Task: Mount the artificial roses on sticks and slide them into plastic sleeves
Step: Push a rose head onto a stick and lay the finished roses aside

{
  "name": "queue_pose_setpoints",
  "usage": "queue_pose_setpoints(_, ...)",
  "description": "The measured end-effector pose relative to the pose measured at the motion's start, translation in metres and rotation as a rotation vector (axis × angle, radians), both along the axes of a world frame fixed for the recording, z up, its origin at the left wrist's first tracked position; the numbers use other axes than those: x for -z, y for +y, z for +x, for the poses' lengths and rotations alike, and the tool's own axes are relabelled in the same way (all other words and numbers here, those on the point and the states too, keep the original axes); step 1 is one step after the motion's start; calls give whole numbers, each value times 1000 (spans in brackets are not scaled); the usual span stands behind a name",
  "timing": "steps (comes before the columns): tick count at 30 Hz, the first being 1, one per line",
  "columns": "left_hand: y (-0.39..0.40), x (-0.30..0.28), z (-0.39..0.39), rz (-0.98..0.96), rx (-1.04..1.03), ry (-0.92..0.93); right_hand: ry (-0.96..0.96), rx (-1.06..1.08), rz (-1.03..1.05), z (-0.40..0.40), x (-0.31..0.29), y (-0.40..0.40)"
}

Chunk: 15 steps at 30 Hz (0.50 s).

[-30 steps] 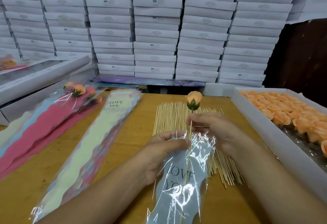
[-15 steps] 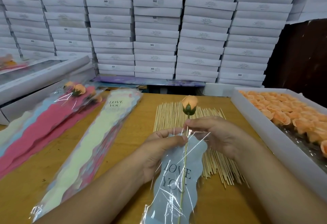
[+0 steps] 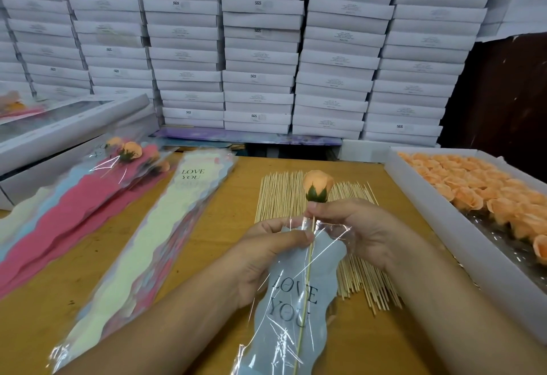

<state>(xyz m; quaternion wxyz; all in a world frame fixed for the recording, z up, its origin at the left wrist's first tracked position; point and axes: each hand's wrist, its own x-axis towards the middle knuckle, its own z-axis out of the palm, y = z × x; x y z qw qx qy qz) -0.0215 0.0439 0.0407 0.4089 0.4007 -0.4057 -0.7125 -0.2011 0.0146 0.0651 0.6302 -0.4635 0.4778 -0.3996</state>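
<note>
Your rose (image 3: 318, 182) sits lower now than it did a second ago: the stick (image 3: 305, 283) has slid further down inside the clear plastic sleeve (image 3: 291, 300), and the green calyx has come down almost to your right fingertips. Over the last second the bare length of stick between the flower and the sleeve mouth has shrunk to a short stretch, and the stick's lower end now runs past the "LOVE YOU" print toward the bottom edge of the view.

Your left hand (image 3: 266, 259) pinches the near edge of the sleeve mouth between thumb and fingers, holding it open. Your right hand (image 3: 352, 226) pinches the stick just under the flower head, fingers curled around it, with the far side of the sleeve mouth lying against them. Both hands hover just above the tabletop (image 3: 225, 220), over the near end of the loose bundle of sticks (image 3: 284, 194).

By my reading, this means the insertion is well under way but not finished: the flower head is not yet inside the plastic. The next push will likely need your right hand to shift its hold, since it is nearly touching the mouth.

The tray of peach roses (image 3: 485, 197) lies at your right, finished sleeved roses (image 3: 124, 164) and the stack of empty sleeves (image 3: 177, 214) at your left.
</note>
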Motion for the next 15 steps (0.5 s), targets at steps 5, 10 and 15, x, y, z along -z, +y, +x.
queue_pose_setpoints(5, -2, 2, 0, -4, 17, 12, 96, -19, 17, -3, -3, 3)
queue_pose_setpoints(10, 1, 1, 0, -6, -9, -20, 283, 113, -206, -9, -9, 8)
queue_pose_setpoints(15, 1, 5, -2, -27, 16, -54, 290, 192, -450, -4, -11, 9)
